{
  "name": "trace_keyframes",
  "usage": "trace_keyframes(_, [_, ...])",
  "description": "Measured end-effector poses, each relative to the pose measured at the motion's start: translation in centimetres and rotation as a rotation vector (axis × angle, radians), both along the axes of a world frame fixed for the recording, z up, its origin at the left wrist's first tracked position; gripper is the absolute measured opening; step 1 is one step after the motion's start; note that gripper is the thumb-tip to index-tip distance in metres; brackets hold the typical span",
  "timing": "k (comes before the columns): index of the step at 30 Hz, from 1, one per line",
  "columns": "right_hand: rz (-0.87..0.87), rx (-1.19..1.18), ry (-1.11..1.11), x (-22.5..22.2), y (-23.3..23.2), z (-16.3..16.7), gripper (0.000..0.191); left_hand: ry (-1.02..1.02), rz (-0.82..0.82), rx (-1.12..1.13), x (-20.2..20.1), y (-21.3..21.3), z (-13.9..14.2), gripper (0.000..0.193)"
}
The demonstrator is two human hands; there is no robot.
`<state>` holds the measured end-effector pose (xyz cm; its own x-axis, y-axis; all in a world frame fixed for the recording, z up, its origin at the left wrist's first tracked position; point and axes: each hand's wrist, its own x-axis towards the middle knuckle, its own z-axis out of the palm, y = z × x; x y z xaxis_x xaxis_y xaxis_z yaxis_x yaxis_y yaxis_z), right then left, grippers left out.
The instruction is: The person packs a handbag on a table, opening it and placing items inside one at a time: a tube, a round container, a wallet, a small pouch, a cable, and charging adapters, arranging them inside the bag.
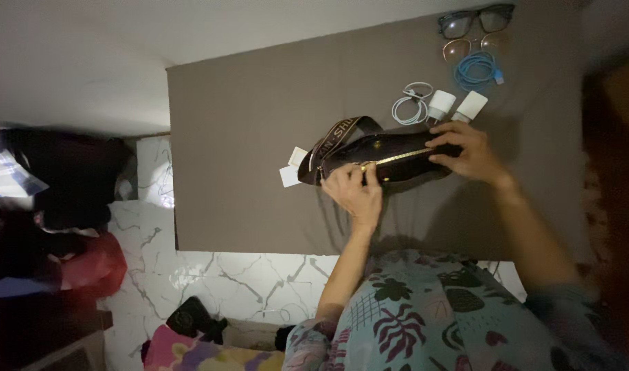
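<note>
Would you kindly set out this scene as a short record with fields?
Surface: brown cloth-covered table
Left hand: left hand pinches at the gold zipper near the bag's left end
Right hand: right hand presses down on the bag's right end
Held item: dark pouch bag with a lettered strap, lying flat
Beside the bag: two small white cards
Behind the bag: two white chargers, coiled white cable, coiled blue cable
Far corner: two pairs of glasses
Floor: white marble tiles
</note>
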<state>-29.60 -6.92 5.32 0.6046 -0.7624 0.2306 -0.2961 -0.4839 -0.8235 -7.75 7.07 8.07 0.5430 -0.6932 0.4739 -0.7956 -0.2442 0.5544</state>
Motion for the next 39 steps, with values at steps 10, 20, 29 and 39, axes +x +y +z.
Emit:
trace_keyframes(10, [-0.018,0.06,0.043,0.0,-0.6,-0.3,0.033,0.466,0.186,-0.219,4.4,1.9,-2.0,0.019])
trace_keyframes(20, [-0.021,0.093,0.059,0.3,0.0,0.9,0.034,0.678,0.307,-0.149,7.6,2.1,-5.5,0.015])
trace_keyframes(29, [-0.023,0.096,0.057,0.2,0.7,1.4,0.033,0.847,0.276,-0.032,9.1,2.7,-6.9,0.018])
trace_keyframes(39, [0.044,-0.328,0.287,2.2,3.3,3.6,0.053,0.48,0.044,-0.051,13.5,3.6,-0.9,0.04])
